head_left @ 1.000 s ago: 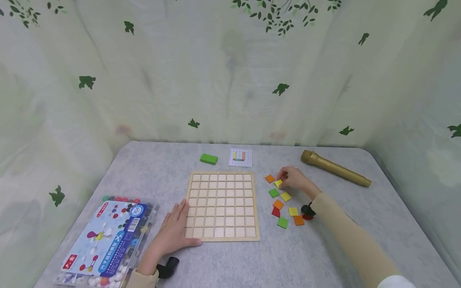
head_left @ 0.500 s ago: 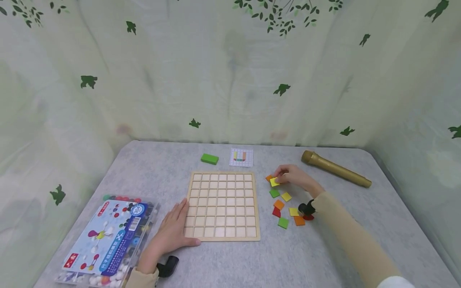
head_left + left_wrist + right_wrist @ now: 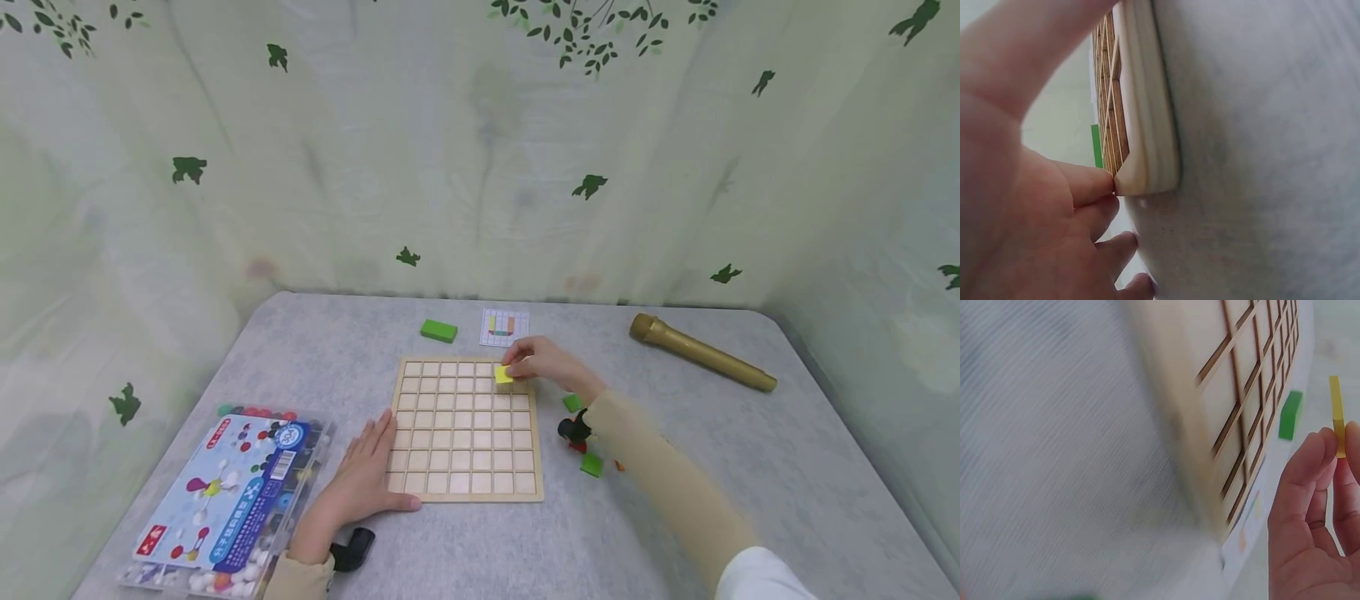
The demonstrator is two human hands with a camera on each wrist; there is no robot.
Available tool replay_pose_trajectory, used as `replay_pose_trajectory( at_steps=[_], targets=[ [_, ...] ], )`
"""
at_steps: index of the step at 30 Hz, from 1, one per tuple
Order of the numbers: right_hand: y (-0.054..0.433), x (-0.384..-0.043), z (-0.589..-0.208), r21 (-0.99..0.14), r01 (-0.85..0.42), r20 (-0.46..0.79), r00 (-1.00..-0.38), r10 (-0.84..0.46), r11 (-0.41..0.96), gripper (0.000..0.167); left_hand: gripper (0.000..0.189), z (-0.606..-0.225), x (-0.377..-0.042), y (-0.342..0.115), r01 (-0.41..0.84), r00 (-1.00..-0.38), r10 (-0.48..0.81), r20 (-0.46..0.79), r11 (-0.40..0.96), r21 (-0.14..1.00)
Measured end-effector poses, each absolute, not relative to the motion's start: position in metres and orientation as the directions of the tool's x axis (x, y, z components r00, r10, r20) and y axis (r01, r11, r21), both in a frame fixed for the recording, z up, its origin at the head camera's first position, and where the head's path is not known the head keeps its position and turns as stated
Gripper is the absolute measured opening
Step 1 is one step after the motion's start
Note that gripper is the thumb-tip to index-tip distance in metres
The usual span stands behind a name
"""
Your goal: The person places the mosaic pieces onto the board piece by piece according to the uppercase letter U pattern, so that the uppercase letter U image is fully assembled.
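A wooden grid board (image 3: 465, 433) with square cells lies on the table, its cells bare in the head view. Above its far right corner, my right hand (image 3: 551, 367) pinches a yellow square tile (image 3: 502, 375) between thumb and fingers. The right wrist view shows that tile (image 3: 1336, 406) edge-on. My left hand (image 3: 360, 471) rests at the board's left edge with fingers spread, the thumb along the near edge. In the left wrist view the fingers (image 3: 1088, 181) touch the board's corner (image 3: 1141, 169). Green tiles (image 3: 591, 465) lie right of the board, others hidden under the right arm.
Behind the board are a green block (image 3: 438, 331) and a small pattern card (image 3: 504, 327). A gold microphone-shaped stick (image 3: 701, 352) lies at the back right. On the left sits a clear plastic case (image 3: 217, 492) of coloured balls with a printed cover.
My right hand has picked up the yellow tile from the loose tiles and carried it left over the board's far right corner. My left hand has stayed at the board's edge.
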State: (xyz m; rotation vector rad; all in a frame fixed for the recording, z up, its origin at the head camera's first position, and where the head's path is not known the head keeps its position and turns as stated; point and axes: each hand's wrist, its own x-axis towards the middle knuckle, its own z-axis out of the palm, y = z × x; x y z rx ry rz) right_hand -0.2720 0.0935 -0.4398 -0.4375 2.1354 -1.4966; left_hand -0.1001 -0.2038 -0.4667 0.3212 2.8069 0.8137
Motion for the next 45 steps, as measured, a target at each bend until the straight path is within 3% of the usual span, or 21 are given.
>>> replay_pose_trajectory(
  at_steps=[9,24,36,41,45],
  targets=[
    [0.037,-0.269,-0.438,-0.968,0.029,-0.173,-0.801,-0.573,0.251,0.008,0.129,-0.467,-0.101,-0.203,0.142,-0.957,0.254,-0.138,0.829,0.541],
    [-0.024,-0.260,-0.451,-0.902,0.001,-0.201,-0.885,-0.419,0.432,0.004,0.127,-0.468,-0.102,-0.203,0.139,-0.955,0.257,-0.150,0.832,0.537],
    [-0.044,-0.253,-0.448,-0.766,-0.130,-0.143,-0.920,-0.364,0.629,0.009,0.127,-0.466,-0.102,-0.203,0.143,-0.955,0.259,-0.145,0.829,0.540],
    [-0.042,-0.252,-0.447,-0.740,-0.155,-0.139,-0.917,-0.375,0.655,0.009,0.127,-0.467,-0.102,-0.203,0.143,-0.957,0.255,-0.140,0.831,0.538],
    [-0.037,-0.252,-0.449,-0.818,-0.111,-0.149,-0.907,-0.395,0.564,0.006,0.127,-0.467,-0.102,-0.202,0.138,-0.958,0.249,-0.143,0.836,0.532]
  ],
)
